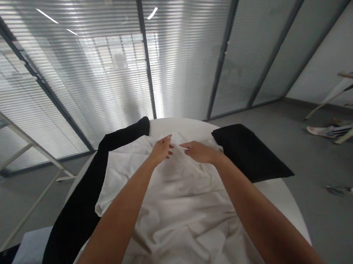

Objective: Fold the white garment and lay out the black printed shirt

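The big, wrinkled white cloth garment (188,214) lies spread on the round, smooth white table (282,198), between two black cloths. It looks light, soft and floppy, so it should bend easily and not break. It may bunch up if pulled from one spot; two places far apart on its edge seem best to hold. Close to the person it has bumpy folds; at the far left it lies flatter. The long, dull black cloth strip (76,201) curves along the left side. The flat, folded black cloth piece (248,154) sits on the right, with straight edges. Both hands are over the garment's far part. The left hand (162,149) has bent fingers with small gaps; the right hand (197,151) has its thumb and pointing finger close together. I cannot tell if either pinches cloth.
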Tool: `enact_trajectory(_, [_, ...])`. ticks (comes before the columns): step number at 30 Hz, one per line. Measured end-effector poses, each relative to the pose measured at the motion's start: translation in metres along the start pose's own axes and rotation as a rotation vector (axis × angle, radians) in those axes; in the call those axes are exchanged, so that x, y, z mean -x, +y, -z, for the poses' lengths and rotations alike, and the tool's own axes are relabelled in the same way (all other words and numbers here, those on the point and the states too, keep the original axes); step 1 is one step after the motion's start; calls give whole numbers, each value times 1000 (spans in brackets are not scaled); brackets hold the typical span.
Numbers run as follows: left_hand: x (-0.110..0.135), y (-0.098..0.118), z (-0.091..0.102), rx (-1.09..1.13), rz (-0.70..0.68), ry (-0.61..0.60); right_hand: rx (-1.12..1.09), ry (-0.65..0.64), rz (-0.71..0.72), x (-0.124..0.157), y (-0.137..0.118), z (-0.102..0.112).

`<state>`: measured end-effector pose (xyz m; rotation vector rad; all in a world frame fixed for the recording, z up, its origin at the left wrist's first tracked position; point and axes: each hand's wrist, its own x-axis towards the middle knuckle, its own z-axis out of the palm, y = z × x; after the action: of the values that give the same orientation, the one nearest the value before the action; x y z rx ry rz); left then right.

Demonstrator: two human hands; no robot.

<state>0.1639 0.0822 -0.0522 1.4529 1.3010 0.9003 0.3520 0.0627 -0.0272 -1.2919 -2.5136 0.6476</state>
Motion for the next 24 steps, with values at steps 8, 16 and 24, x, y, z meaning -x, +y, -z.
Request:
enact_trajectory(8, [-8, -9, -10, 136, 88, 94, 85, -58, 1, -3, -8, -8])
enact_trajectory(16, [-8, -18, -18, 213, 113, 131, -27, -206, 196, 4, -20, -1])
enact_trajectory(24, [-12, -20, -16, 151, 52, 130, 133, -288, -61, 18, -24, 7])
